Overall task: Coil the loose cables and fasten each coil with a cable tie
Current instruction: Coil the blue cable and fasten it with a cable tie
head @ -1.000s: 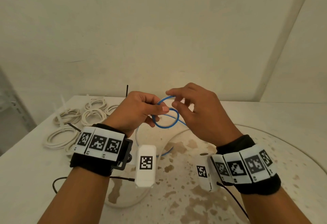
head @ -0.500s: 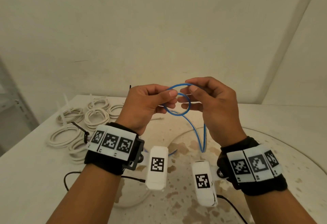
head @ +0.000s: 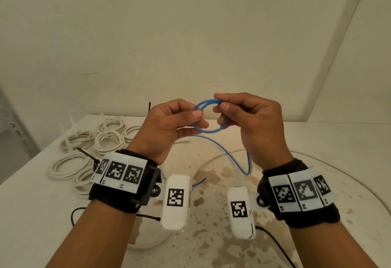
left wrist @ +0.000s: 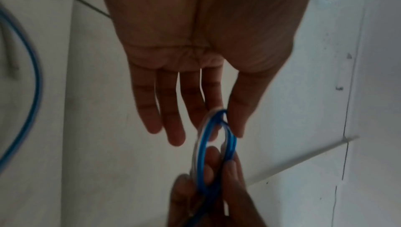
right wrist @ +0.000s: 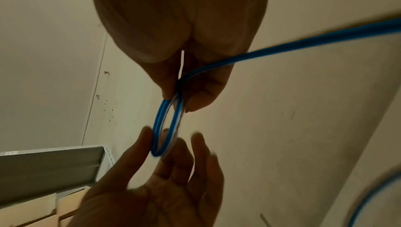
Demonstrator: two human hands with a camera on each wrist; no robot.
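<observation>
A thin blue cable is wound into a small coil [head: 211,131] held in the air above the table, between both hands. My left hand [head: 197,117] pinches the coil's left side between thumb and forefinger; the other fingers lie fairly straight in the left wrist view. My right hand [head: 221,107] pinches its upper right side. The loose blue tail [head: 228,153] hangs from the coil, dips to the table and runs under the left wrist. The left wrist view shows the coil [left wrist: 204,145] edge-on, the right wrist view the coil [right wrist: 165,128] with the tail [right wrist: 303,42] leading off right.
Several white cable coils [head: 109,140] fastened with ties lie at the table's back left. A black cable tie [head: 86,154] sticks out among them. A round stained disc [head: 338,183] covers the table's right half. A metal shelf [head: 12,132] stands at far left.
Both hands have risen with the blue cable. The single loop has become a tighter coil of more turns, and the tail now hangs lower between the wrists.
</observation>
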